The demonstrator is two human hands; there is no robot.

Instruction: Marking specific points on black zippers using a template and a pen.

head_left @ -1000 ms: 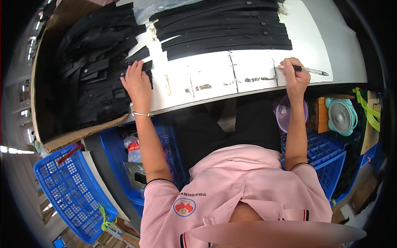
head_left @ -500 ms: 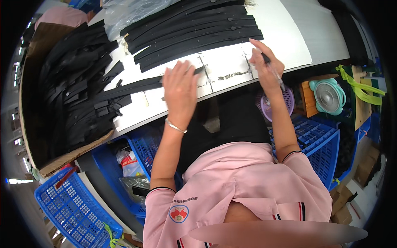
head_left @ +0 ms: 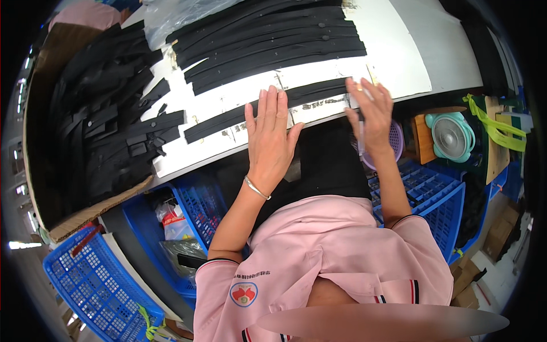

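A single black fabric strip [head_left: 310, 91] lies across marked lines on the white board, near the table's front edge. My left hand [head_left: 268, 128] rests flat over it, fingers stretched out, partly covering the strip. At the strip's right end are the fingertips of my right hand [head_left: 373, 111]. A clear-barrelled pen [head_left: 360, 139] is tucked in that hand, mostly hidden by it. Beyond the single strip, several more black strips [head_left: 268, 48] lie side by side in a row.
A cardboard box [head_left: 43, 154] heaped with black strips [head_left: 97, 125] stands at the left. Clear plastic film [head_left: 182, 20] lies at the back. Below the table are blue crates [head_left: 102, 285], a purple basket [head_left: 395, 139] and a teal fan [head_left: 451, 137].
The strip has been pulled right, out of the heap, and now lies along the board's marks. My left hand moved right with it. My right hand came down to the strip's end.
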